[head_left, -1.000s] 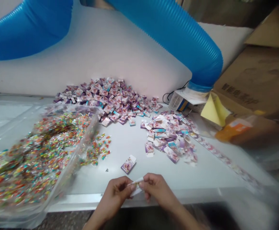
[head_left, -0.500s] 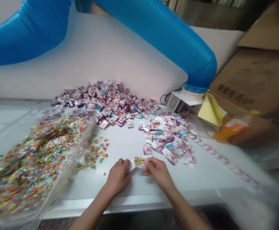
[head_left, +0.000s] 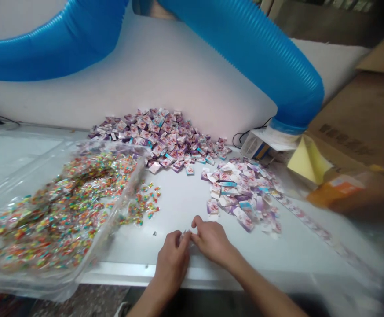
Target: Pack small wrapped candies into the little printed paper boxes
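Near the six o'clock edge of the table point(head_left: 181, 198), a small white piece point(head_left: 186, 232) sits pinched in the left hand point(head_left: 173, 259), thumb and forefinger clamped on it. Only a pale, blurred sliver shows; fingers cover the rest, so its long axis and heading cannot be told. The right hand point(head_left: 213, 241) meets it from two o'clock, thumb and forefinger slightly apart; its other fingertips are hidden, so its grip is unclear.
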{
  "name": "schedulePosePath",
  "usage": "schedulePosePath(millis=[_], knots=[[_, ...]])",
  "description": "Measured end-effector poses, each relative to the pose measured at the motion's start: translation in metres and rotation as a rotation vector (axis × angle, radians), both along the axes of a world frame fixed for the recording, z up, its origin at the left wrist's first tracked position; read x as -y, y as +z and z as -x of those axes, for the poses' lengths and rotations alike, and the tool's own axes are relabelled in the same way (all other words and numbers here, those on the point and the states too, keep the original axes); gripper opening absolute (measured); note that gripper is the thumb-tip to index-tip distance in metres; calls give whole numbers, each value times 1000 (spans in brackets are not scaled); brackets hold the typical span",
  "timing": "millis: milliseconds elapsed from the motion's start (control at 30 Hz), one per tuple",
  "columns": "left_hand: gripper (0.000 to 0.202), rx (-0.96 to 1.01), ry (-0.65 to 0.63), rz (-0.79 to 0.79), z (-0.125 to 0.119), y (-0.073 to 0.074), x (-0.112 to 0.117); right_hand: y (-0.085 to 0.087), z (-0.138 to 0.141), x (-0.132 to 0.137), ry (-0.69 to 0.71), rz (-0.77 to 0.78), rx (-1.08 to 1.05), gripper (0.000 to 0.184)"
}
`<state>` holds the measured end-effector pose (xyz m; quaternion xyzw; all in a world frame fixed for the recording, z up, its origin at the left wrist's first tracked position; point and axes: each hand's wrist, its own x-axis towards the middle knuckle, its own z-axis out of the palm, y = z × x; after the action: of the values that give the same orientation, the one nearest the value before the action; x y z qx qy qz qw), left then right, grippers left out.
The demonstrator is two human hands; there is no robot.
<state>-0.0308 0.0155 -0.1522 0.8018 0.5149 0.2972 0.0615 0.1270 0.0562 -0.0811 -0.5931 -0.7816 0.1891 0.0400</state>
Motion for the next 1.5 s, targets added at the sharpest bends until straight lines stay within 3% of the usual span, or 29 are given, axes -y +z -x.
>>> schedulePosePath(millis=[100, 267, 400, 567, 767, 967, 1133, 1267, 1400, 1500], knots=[[41, 62, 27, -30, 10, -7, 8, -7, 13, -6, 61, 12, 26, 17], [31, 192, 210, 8, 40, -6, 17, -22, 37, -35, 281, 126, -287, 18], [29, 269, 388, 72, 60, 2, 23, -38, 74, -61, 263, -11, -325, 24], [28, 309, 411, 90, 64, 7, 24, -55, 108, -67, 323, -78, -353, 10], [27, 297, 362, 79, 54, 4, 13, -42, 71, -59, 56, -67, -498, 26], [29, 297, 253, 50, 27, -1, 0, -18, 33, -28, -79, 152, -760, 21], [30, 281, 229, 30, 7, -2, -3, -11, 25, -9, 16, -113, -375, 18], [30, 280, 244, -8, -2, -8, -2, -10, 23, -1, 44, -140, -84, 21], [38, 264, 300, -8, -7, -14, -2, -12, 24, 7, 39, -201, -19, 21], [36, 288, 314, -7, -9, -17, 0, -13, 24, 11, 76, -161, -13, 19]])
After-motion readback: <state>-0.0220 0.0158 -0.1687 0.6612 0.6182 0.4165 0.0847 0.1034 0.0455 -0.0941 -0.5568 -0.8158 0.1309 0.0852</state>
